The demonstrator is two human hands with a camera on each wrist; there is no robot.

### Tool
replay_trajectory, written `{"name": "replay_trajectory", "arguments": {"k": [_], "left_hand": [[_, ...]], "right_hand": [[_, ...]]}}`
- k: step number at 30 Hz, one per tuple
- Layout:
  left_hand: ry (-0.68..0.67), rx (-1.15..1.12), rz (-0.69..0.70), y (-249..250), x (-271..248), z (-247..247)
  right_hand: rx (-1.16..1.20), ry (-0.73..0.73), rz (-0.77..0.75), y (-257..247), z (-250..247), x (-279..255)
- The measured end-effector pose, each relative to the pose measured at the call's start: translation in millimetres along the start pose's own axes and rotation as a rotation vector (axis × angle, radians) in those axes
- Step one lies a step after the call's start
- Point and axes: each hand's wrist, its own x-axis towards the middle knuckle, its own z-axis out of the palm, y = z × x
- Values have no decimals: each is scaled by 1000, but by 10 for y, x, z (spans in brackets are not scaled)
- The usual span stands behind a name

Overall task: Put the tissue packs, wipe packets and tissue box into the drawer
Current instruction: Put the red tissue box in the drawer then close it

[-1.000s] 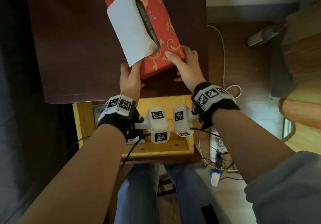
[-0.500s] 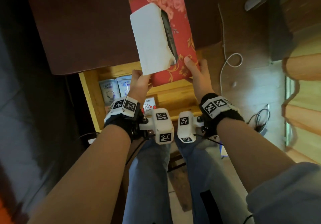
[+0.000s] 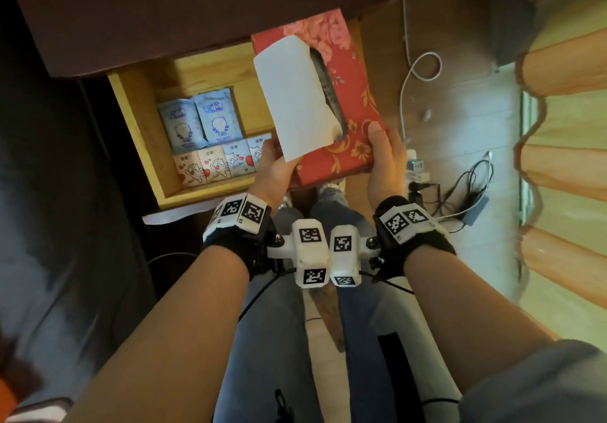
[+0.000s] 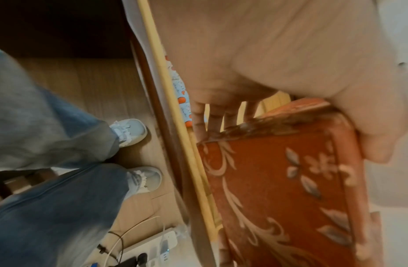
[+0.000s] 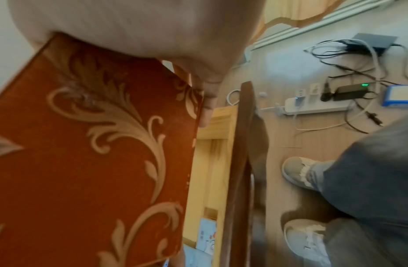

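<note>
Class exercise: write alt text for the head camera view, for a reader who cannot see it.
Two hands, left hand and right hand, hold a red floral tissue box, with a white tissue sticking out, above an open wooden drawer. Blue wipe packets and small tissue packs already lie inside.

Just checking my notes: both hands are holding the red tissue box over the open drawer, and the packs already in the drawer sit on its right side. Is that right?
One detail is off. In the head view the tissue packs and wipe packets sit on the left side of the drawer, not the right. The rest holds: the left hand and right hand hold the red tissue box over the open drawer.
</note>
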Motion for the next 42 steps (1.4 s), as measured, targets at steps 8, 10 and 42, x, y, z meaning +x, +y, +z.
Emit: {"name": "replay_trajectory", "arguments": {"k": [8,10,42], "left_hand": [[23,74,-131,1,202,138],[52,81,-129,55,312,158],[203,1035,-88,-169,1417,380]], "right_hand": [[-151,-117,197,163,-116,209],[-185,-160,229,123,-101,345],[-397,-27,25,520,-249,1349]]}}
